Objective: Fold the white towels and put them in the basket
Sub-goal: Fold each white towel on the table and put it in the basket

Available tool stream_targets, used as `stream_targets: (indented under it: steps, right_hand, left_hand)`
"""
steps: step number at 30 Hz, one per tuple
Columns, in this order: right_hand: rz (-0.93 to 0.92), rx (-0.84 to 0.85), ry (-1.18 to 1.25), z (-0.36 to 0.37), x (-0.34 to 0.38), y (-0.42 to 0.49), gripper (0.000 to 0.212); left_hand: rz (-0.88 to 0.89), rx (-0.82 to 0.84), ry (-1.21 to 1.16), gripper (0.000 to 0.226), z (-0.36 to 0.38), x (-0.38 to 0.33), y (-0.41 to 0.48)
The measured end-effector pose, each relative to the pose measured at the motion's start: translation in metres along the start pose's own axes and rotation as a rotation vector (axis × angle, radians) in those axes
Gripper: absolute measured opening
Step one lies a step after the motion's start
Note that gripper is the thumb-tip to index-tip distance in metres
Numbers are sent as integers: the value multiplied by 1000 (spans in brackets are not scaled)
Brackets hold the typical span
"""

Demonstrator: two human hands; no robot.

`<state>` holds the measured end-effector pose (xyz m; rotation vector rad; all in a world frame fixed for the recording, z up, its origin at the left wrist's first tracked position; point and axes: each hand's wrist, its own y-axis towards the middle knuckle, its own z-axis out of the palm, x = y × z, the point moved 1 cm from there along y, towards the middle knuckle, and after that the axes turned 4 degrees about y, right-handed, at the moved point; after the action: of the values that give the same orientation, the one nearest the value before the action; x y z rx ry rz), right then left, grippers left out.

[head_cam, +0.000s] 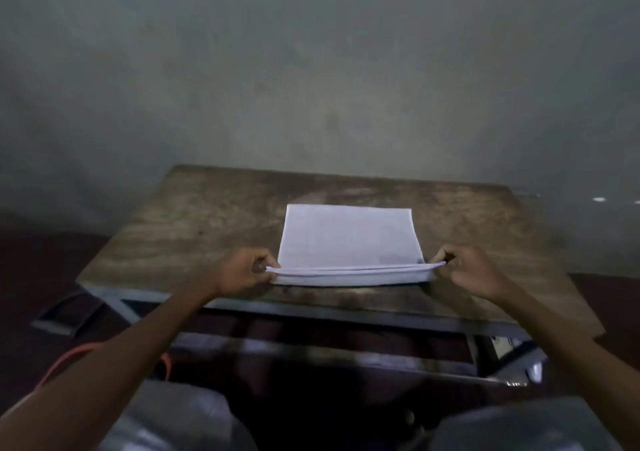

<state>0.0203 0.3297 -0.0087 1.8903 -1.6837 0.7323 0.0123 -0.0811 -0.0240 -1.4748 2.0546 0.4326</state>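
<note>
The white towel [348, 239] lies flat on the tabletop [207, 215], long axis left-to-right; left hand [246, 271] and right hand [468, 270] each pinch a near corner, equally close.

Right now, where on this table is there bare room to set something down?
The widest bare patch lies left of the white towel, out to the left edge of the table. A narrower one lies right of it, a thin strip behind it. The near edge is crowded: left hand and right hand pinch the towel's corners.
</note>
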Motion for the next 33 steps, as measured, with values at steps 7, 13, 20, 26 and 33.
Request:
stream_targets:
  steps: [7,13,20,26,33]
  right_hand:
    - [86,64,107,17,-14,-18,21]
    - [147,38,247,10,-15,30,22]
    - [328,42,414,19,-23,111,11]
    - [405,-55,458,37,-24,148,12]
    - [363,-88,336,51,-41,170,10]
  left_hand:
    - [-129,168,-215,9,8,12,-7]
    - [-171,19,-265,14,0,12,39]
    - [-261,-185,-148,11,7,32,108]
    - [-316,-243,-91,19,16,45,148]
    - [-325,-336,-118,15,30,61,165]
